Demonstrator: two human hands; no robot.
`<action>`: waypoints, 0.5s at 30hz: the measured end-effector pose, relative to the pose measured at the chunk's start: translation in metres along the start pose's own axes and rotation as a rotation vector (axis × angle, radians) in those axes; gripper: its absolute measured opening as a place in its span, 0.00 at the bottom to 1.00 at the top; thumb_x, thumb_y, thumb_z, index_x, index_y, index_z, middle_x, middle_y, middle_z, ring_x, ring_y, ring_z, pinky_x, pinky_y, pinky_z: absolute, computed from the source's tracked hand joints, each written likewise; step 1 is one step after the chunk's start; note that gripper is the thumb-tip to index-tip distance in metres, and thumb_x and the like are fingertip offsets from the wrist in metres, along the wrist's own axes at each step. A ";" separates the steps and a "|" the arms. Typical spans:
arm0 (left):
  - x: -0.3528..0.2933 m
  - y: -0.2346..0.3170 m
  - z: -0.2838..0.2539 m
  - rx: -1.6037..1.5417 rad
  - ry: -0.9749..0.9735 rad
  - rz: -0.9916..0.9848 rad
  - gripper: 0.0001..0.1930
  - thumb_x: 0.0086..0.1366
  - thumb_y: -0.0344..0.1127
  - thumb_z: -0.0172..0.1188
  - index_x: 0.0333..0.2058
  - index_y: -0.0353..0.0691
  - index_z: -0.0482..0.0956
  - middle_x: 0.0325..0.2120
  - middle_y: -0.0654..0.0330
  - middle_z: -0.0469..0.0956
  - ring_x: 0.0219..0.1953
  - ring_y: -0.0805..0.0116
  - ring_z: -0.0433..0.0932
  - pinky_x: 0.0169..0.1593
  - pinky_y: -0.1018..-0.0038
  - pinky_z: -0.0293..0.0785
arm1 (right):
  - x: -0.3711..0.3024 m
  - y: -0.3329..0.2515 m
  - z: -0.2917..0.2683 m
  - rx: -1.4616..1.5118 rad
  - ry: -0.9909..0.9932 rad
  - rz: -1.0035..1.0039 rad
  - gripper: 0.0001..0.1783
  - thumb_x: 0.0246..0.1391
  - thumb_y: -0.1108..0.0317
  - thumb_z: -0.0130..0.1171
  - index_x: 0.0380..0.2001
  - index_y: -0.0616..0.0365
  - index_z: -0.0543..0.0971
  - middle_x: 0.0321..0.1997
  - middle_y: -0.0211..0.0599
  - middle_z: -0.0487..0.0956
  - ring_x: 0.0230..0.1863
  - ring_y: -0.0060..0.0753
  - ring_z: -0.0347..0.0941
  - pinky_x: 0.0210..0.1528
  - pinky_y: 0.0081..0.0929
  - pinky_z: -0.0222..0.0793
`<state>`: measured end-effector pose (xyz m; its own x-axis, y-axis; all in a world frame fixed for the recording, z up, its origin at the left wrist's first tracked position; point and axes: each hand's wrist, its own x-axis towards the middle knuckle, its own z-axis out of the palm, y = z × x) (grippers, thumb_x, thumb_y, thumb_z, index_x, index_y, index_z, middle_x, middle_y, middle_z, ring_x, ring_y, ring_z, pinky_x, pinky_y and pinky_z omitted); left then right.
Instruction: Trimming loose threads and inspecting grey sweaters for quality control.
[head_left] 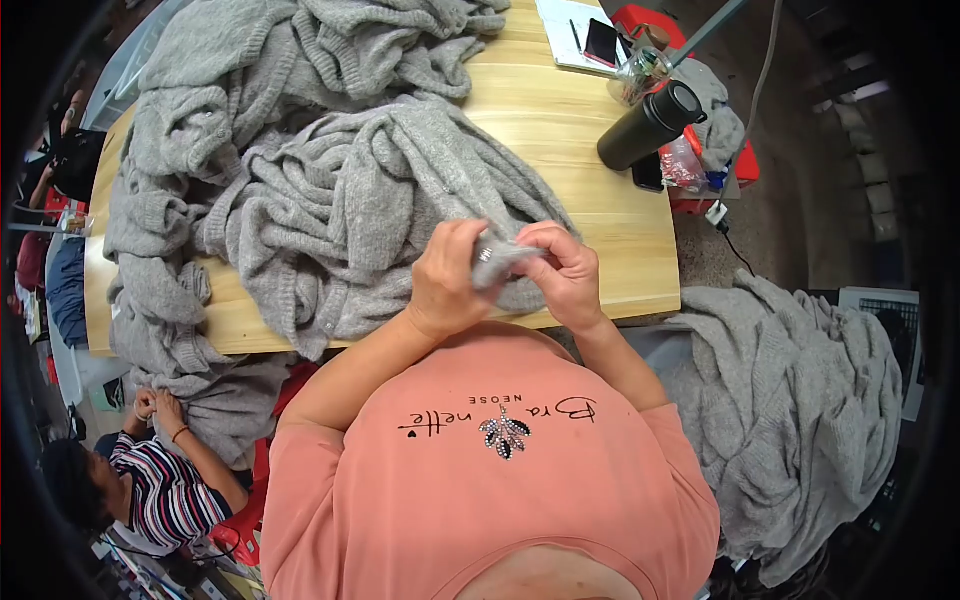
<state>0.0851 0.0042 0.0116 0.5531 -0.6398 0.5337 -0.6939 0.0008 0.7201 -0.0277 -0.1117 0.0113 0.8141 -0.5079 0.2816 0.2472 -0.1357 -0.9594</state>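
Note:
A grey knit garment (385,165) lies bunched on the table, its near right end drawn toward me at the front edge. My left hand (450,277) has its fingers closed on that end. Close beside it, my right hand (562,275) pinches the same knit between thumb and fingers. A small shiny spot shows on the raised fold between the hands, too blurred to identify. The fold hides some of the fingertips.
More grey knitwear (215,65) covers the left and back of the wooden table (625,240). At right stand a black bottle (650,125), a clear jar (640,75) and a phone (602,42). A grey knit heap (790,420) sits at my right; a co-worker (165,480) sits lower left.

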 end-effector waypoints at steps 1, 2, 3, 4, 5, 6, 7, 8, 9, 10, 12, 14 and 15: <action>-0.006 -0.012 0.002 -0.001 -0.002 0.002 0.23 0.40 0.25 0.62 0.40 0.38 0.72 0.33 0.52 0.72 0.34 0.55 0.73 0.38 0.67 0.71 | 0.000 -0.003 -0.001 0.010 -0.043 0.038 0.19 0.35 0.84 0.56 0.37 0.64 0.72 0.42 0.42 0.70 0.38 0.29 0.69 0.37 0.21 0.65; -0.013 -0.029 -0.002 -0.068 -0.016 -0.109 0.19 0.40 0.23 0.59 0.36 0.37 0.73 0.30 0.53 0.73 0.33 0.56 0.74 0.38 0.68 0.71 | 0.000 -0.004 -0.003 0.020 -0.086 0.076 0.23 0.36 0.82 0.59 0.41 0.63 0.70 0.45 0.44 0.69 0.38 0.30 0.70 0.37 0.22 0.66; -0.015 -0.041 -0.009 -0.132 -0.030 -0.219 0.16 0.40 0.22 0.57 0.33 0.35 0.74 0.28 0.54 0.73 0.32 0.57 0.74 0.37 0.69 0.71 | 0.003 -0.002 -0.006 0.022 -0.086 0.074 0.23 0.36 0.82 0.59 0.41 0.63 0.70 0.45 0.44 0.69 0.38 0.30 0.70 0.37 0.22 0.66; -0.009 -0.040 -0.020 -0.134 -0.039 -0.215 0.16 0.40 0.22 0.57 0.33 0.35 0.74 0.28 0.54 0.73 0.32 0.57 0.74 0.37 0.69 0.71 | 0.009 0.001 -0.012 -0.256 -0.084 0.050 0.27 0.35 0.81 0.59 0.44 0.62 0.69 0.48 0.46 0.67 0.38 0.32 0.70 0.37 0.22 0.67; -0.002 -0.035 -0.035 -0.222 -0.156 -0.223 0.14 0.40 0.21 0.56 0.31 0.35 0.74 0.26 0.54 0.74 0.31 0.57 0.74 0.37 0.70 0.71 | 0.012 0.005 -0.017 -0.534 -0.083 0.027 0.30 0.34 0.80 0.60 0.47 0.61 0.67 0.51 0.48 0.65 0.39 0.34 0.70 0.38 0.22 0.67; 0.004 -0.027 -0.047 -0.301 -0.263 -0.232 0.12 0.41 0.20 0.55 0.29 0.35 0.75 0.25 0.53 0.74 0.31 0.57 0.75 0.37 0.71 0.70 | 0.013 0.014 -0.018 -0.520 -0.071 0.070 0.35 0.34 0.78 0.62 0.51 0.58 0.65 0.54 0.46 0.63 0.43 0.38 0.69 0.42 0.26 0.66; 0.009 -0.015 -0.051 -0.295 -0.258 -0.234 0.12 0.41 0.20 0.55 0.29 0.35 0.75 0.25 0.53 0.74 0.31 0.57 0.75 0.37 0.71 0.70 | 0.016 0.016 -0.015 -0.516 -0.077 0.066 0.35 0.34 0.78 0.62 0.51 0.58 0.65 0.54 0.46 0.63 0.43 0.38 0.69 0.42 0.26 0.66; 0.014 0.000 -0.050 -0.386 -0.372 -0.047 0.11 0.41 0.21 0.55 0.28 0.35 0.75 0.25 0.52 0.74 0.30 0.57 0.75 0.35 0.70 0.70 | 0.021 0.017 -0.009 -0.641 -0.124 -0.160 0.35 0.33 0.76 0.62 0.51 0.59 0.65 0.55 0.45 0.62 0.45 0.38 0.68 0.44 0.28 0.65; 0.014 0.011 -0.049 -0.463 -0.477 0.138 0.10 0.42 0.21 0.54 0.27 0.35 0.75 0.25 0.52 0.74 0.29 0.56 0.75 0.34 0.69 0.70 | 0.026 0.016 0.000 -0.751 -0.177 -0.396 0.36 0.33 0.75 0.62 0.52 0.59 0.64 0.56 0.43 0.62 0.47 0.38 0.67 0.46 0.30 0.63; 0.013 0.016 -0.049 -0.446 -0.517 0.165 0.09 0.43 0.22 0.55 0.27 0.35 0.75 0.24 0.52 0.74 0.28 0.56 0.75 0.32 0.69 0.70 | 0.034 0.006 0.012 -0.659 -0.256 -0.514 0.32 0.35 0.71 0.61 0.49 0.62 0.67 0.54 0.41 0.64 0.51 0.39 0.64 0.51 0.34 0.59; 0.012 0.021 -0.051 -0.472 -0.506 0.147 0.07 0.44 0.24 0.58 0.26 0.36 0.75 0.21 0.54 0.74 0.23 0.56 0.74 0.26 0.69 0.68 | 0.041 0.006 0.021 -0.562 -0.482 -0.483 0.27 0.37 0.68 0.59 0.46 0.61 0.70 0.50 0.42 0.68 0.49 0.41 0.66 0.51 0.35 0.59; 0.002 0.013 -0.062 -0.475 -0.438 0.040 0.09 0.44 0.28 0.64 0.26 0.35 0.74 0.20 0.55 0.74 0.21 0.61 0.74 0.24 0.70 0.68 | 0.044 0.009 0.024 -0.334 -0.617 -0.324 0.22 0.39 0.64 0.57 0.41 0.62 0.73 0.43 0.43 0.73 0.44 0.41 0.69 0.49 0.34 0.62; -0.002 0.010 -0.068 -0.468 -0.354 -0.001 0.11 0.43 0.30 0.66 0.26 0.35 0.74 0.20 0.56 0.74 0.21 0.63 0.74 0.24 0.70 0.67 | 0.038 0.015 0.018 -0.171 -0.561 -0.217 0.22 0.40 0.65 0.57 0.40 0.64 0.73 0.39 0.42 0.75 0.43 0.39 0.71 0.47 0.32 0.65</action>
<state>0.1077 0.0576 0.0479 0.3098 -0.8578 0.4100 -0.3718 0.2876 0.8826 0.0162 -0.1176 0.0074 0.9181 0.0641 0.3912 0.3883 -0.3440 -0.8549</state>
